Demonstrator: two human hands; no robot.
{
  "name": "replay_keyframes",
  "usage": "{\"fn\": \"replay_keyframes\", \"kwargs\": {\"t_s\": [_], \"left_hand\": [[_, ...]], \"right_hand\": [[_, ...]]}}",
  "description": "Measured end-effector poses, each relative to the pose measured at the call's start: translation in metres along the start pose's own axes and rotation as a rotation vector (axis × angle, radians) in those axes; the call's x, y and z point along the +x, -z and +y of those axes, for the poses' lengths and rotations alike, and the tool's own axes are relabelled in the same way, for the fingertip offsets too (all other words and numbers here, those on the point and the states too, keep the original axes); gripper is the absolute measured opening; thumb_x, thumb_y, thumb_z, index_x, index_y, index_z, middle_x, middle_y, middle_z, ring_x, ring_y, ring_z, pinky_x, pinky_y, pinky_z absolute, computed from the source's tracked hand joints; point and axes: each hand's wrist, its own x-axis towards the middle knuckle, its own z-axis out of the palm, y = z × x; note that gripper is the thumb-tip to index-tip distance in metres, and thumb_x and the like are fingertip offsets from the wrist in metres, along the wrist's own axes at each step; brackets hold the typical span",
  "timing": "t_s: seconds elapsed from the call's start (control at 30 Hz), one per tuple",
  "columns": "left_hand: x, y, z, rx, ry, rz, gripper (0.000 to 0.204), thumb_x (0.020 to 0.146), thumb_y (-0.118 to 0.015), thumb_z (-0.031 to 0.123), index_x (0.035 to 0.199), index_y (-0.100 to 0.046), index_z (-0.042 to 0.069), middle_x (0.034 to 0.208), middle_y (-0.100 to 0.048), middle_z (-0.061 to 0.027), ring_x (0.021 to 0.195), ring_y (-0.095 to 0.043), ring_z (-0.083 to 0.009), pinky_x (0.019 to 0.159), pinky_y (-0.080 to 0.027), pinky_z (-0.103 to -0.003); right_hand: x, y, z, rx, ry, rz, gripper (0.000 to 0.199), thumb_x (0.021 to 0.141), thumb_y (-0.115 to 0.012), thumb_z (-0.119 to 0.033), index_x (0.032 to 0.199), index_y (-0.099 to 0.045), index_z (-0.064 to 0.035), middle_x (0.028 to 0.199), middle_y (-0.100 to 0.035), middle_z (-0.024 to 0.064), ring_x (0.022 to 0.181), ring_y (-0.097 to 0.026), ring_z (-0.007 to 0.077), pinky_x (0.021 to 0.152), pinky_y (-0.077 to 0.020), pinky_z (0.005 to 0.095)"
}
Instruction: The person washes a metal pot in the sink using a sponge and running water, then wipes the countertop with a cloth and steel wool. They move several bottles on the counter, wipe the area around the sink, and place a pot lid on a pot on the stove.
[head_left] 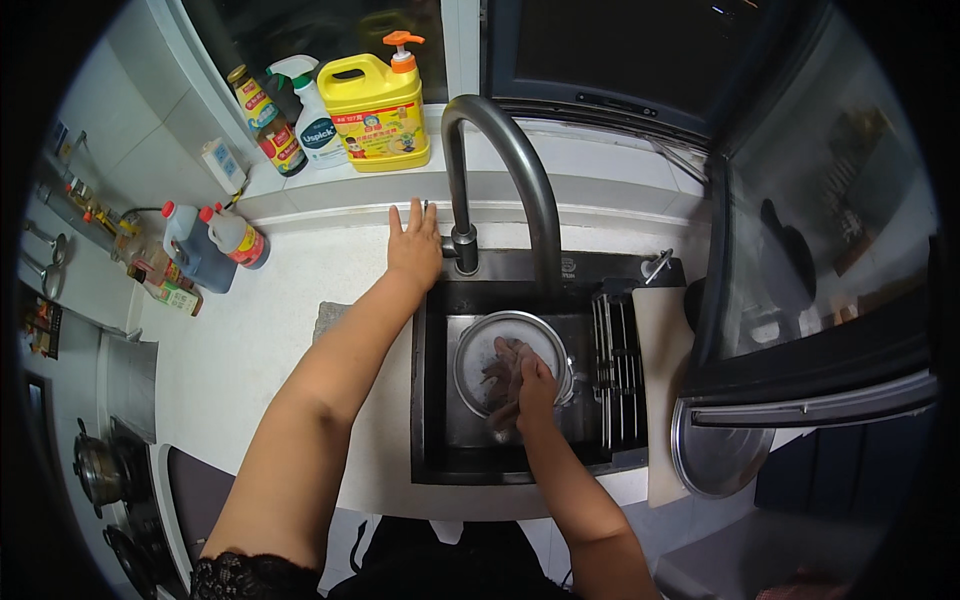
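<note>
My left hand (415, 245) is at the base of the dark grey faucet (535, 190), on its left side, by the handle. Its fingers are stretched out and apart; whether the palm presses the handle is hidden. Inside the black sink (428, 400), a round metal basin (461, 365) holds whitish, cloudy liquid. Over that basin, my right hand (538, 392) is closed on a limp, brown-grey cloth (508, 372), which hangs in folds into it. The faucet's spout end comes down just behind the basin.
A dark metal rack (618, 370) and a pale board (662, 400) flank the sink's right side, with a round metal lid (720, 448) beyond. A yellow pump jug (378, 115), spray bottle (315, 120) and sauce bottle (268, 125) line the sill. An open window (800, 300) juts in at right.
</note>
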Motion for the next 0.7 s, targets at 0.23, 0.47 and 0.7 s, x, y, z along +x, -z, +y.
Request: {"fn": "replay_keyframes", "kwargs": {"t_s": [0.23,0.47,0.7], "left_hand": [[-0.003,0.012,0.004,0.023,0.000,-0.090,0.045,0.096,-0.038,0.027,0.137,-0.050,0.011,0.151,-0.032,-0.0036,0.144,-0.017,-0.0311,0.111,-0.012,-0.063],[-0.021,-0.009,-0.010,-0.102,0.056,-0.006,0.047,0.093,-0.041,0.019,0.139,-0.047,0.010,0.150,-0.034,-0.0059,0.143,-0.018,-0.0336,0.109,-0.010,-0.067],[-0.076,-0.037,0.069,-1.179,-0.061,0.495,0.043,0.082,-0.063,0.009,0.124,-0.056,0.002,0.135,-0.048,-0.0171,0.125,-0.044,-0.0386,0.105,-0.034,-0.051]], "right_hand": [[0.017,0.014,0.018,0.143,-0.095,0.031,0.039,0.100,-0.045,-0.026,0.128,-0.052,0.0000,0.118,-0.061,0.0117,0.097,-0.061,0.0238,0.073,-0.0545,0.0359],[0.018,-0.002,0.005,0.210,-0.151,0.117,0.038,0.102,-0.043,-0.025,0.128,-0.052,0.0008,0.127,-0.056,0.0148,0.116,-0.054,0.0273,0.100,-0.0408,0.0384],[0.083,0.043,0.063,0.539,-0.240,0.122,0.033,0.095,-0.054,-0.023,0.121,-0.058,-0.0023,0.112,-0.062,0.0113,0.100,-0.060,0.0231,0.088,-0.0476,0.0352]]}}
